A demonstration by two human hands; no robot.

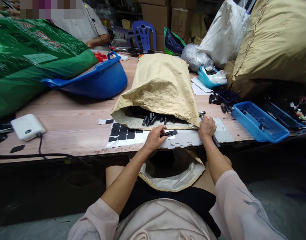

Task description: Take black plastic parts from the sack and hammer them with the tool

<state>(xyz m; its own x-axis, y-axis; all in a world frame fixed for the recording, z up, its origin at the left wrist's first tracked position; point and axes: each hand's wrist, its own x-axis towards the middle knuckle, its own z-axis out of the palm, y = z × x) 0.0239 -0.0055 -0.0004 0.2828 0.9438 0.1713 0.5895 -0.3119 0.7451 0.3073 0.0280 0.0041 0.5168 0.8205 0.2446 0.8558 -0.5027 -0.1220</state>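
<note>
I see the left hand (154,137) pinching a black piece (166,134), the right hand (207,127) gripping a hammer (216,141); more pieces (150,118) lie in the sack (165,78) (finished count unclear).

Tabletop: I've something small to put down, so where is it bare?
Bare wood lies between the white device and the open sack, nearer than the blue basin. The right is crowded: blue basket, loose black pieces.
</note>
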